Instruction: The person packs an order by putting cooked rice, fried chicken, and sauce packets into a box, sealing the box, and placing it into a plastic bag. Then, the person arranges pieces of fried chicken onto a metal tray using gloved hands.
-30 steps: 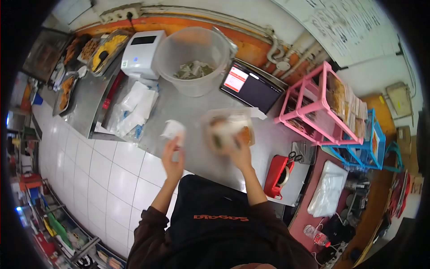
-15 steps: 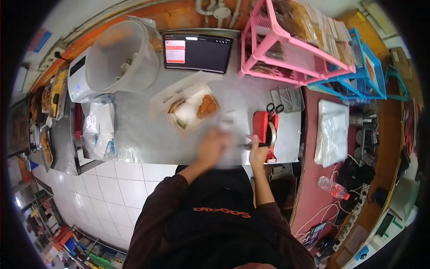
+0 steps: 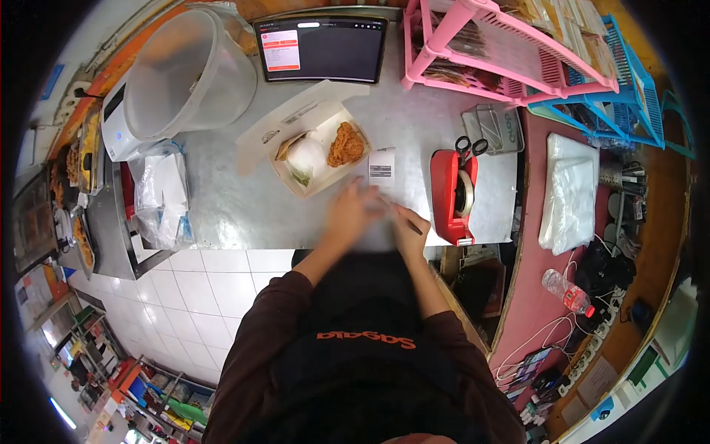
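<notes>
A small white printed slip (image 3: pixel 381 164) lies on the metal table beside an open cardboard food box (image 3: pixel 307 194). Inside the box are a piece of fried chicken (image 3: pixel 345 145), a white mound of rice (image 3: pixel 306 157) and some green garnish. My left hand (image 3: pixel 350 216) is over the table at the lower edge of the slip, its fingers smeared by motion. Gripped in my right hand (image 3: pixel 408 228) is a dark pen (image 3: pixel 411 225), its tip end pointing toward the slip and my left fingers.
A red tape dispenser (image 3: pixel 444 196) stands to the right, with black scissors (image 3: pixel 471 146) at its back end. Behind the box is a tablet (image 3: pixel 321 52). A large clear tub (image 3: pixel 181 81) is at the back left, a pink rack (image 3: pixel 510 55) at the back right.
The slip, blurred near my left hand before, now lies on the table. My right hand has moved left with the pen, away from the tape dispenser. The camera view has shifted slightly.
</notes>
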Tool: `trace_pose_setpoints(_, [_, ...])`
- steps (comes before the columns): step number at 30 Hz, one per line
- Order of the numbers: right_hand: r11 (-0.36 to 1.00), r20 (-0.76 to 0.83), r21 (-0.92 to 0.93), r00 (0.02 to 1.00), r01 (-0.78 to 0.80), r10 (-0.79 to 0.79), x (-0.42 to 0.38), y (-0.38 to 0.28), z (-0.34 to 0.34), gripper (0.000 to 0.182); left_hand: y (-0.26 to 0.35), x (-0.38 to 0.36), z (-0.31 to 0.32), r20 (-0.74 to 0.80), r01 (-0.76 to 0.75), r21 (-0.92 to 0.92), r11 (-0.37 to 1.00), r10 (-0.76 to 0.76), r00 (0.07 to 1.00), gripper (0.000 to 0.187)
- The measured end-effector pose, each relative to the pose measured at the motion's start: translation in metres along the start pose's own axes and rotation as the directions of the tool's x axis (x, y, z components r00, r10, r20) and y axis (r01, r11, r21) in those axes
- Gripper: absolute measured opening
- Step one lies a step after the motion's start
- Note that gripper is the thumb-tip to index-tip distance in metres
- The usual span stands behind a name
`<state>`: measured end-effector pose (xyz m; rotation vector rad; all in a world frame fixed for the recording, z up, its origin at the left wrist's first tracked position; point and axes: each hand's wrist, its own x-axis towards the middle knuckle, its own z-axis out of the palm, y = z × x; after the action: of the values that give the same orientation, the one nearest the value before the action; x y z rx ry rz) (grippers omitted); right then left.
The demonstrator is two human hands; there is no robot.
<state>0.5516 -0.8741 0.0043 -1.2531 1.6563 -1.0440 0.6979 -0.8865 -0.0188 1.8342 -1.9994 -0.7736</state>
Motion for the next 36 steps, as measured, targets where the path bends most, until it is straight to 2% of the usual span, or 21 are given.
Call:
trace_pose_setpoints(1, [1.0,0.001,-0.002,1.0,-0.004,0.004,-0.001,0.002,0.0,0.014,0.0,0.0,0.0,-0.005,-0.008,0.007,1.0,0.008,1.0,0.057])
trace_pose_setpoints(3, [0.996,-0.123,-0.061,0.991,-0.058,0.05,-0.002,0.006,0.0,0.014,-0.001,0.001,0.0,-0.011,-0.013,0.013,1.0,0.013,1.0,0.057])
trace_pose_setpoints(4, [0.997,-0.137,-0.071,0.99,-0.033,0.023,-0.002,0.004,0.002,0.014,-0.001,0.001,0.0,-0.011,-0.022,0.012,1.0,0.022,1.0,0.058])
trace_pose_setpoints(5, [0.997,-0.136,-0.073,0.99,-0.035,0.024,-0.003,0.002,0.004,0.014,-0.002,0.0,0.001,-0.011,-0.032,0.011,0.999,0.032,0.999,0.059])
trace_pose_setpoints(7, [0.999,-0.016,-0.035,1.0,0.025,-0.025,-0.003,-0.001,0.007,0.014,-0.004,0.0,0.002,-0.016,-0.044,0.017,0.999,0.044,0.999,0.059])
trace_pose_setpoints(9, [0.999,-0.027,-0.045,0.999,0.025,-0.027,-0.005,-0.004,0.007,0.013,-0.007,-0.001,0.003,-0.021,-0.056,0.024,0.998,0.056,0.998,0.06])
trace_pose_setpoints(11, [0.998,-0.142,-0.055,0.99,0.015,-0.023,-0.006,0.001,0.007,0.012,-0.007,-0.001,0.004,-0.029,-0.053,0.016,0.998,0.054,0.998,0.06])
trace_pose_setpoints(13, [0.998,-0.134,-0.061,0.991,-0.014,0.006,-0.008,0.002,0.006,0.012,-0.007,-0.001,0.005,-0.033,-0.055,0.012,0.998,0.055,0.998,0.059])
trace_pose_setpoints(15, [0.996,-0.075,-0.079,0.996,0.044,-0.05,-0.008,-0.002,0.008,0.011,-0.006,-0.001,0.005,-0.04,-0.056,0.008,0.998,0.057,0.998,0.059])
trace_pose_setpoints(17, [0.998,-0.056,-0.05,0.998,0.034,-0.037,-0.01,0.001,0.008,0.011,-0.006,0.0,0.003,-0.037,-0.07,0.023,0.997,0.071,0.997,0.06])
trace_pose_setpoints(19, [0.995,-0.15,-0.071,0.987,-0.072,0.061,-0.01,0.006,0.006,0.011,-0.006,0.0,0.002,-0.035,-0.069,0.032,0.997,0.07,0.997,0.06])
trace_pose_setpoints(20, [0.998,-0.189,-0.05,0.982,-0.033,0.023,-0.009,0.009,0.007,0.012,-0.006,0.0,0.002,-0.032,-0.068,0.038,0.997,0.069,0.997,0.061])
trace_pose_setpoints(23, [0.999,-0.106,-0.038,0.994,0.035,-0.039,-0.011,0.003,0.006,0.012,-0.008,0.001,0.003,-0.02,-0.071,0.018,0.997,0.071,0.997,0.062])
trace_pose_setpoints(24, [0.999,-0.118,-0.046,0.993,-0.007,0.002,-0.013,0.004,0.006,0.012,-0.008,0.0,0.004,-0.02,-0.072,0.017,0.997,0.072,0.997,0.062])
trace_pose_setpoints(28, [0.994,-0.134,-0.109,0.99,0.02,-0.034,-0.015,0.002,0.003,0.012,-0.008,0.0,0.0,-0.016,-0.078,0.025,0.997,0.079,0.997,0.064])
trace_pose_setpoints(31, [0.995,-0.086,-0.093,0.995,0.034,-0.043,-0.014,0.007,0.0,0.012,-0.007,0.0,0.002,-0.018,-0.084,0.028,0.996,0.084,0.996,0.065])
trace_pose_setpoints(34, [0.999,-0.114,-0.026,0.993,-0.034,0.031,-0.012,0.012,-0.003,0.012,-0.008,0.0,0.002,-0.019,-0.081,0.035,0.996,0.082,0.996,0.065])
trace_pose_setpoints(36, [0.993,-0.141,-0.113,0.99,-0.036,0.02,-0.01,0.007,-0.008,0.011,-0.008,0.0,0.002,-0.021,-0.083,0.034,0.996,0.084,0.996,0.065])
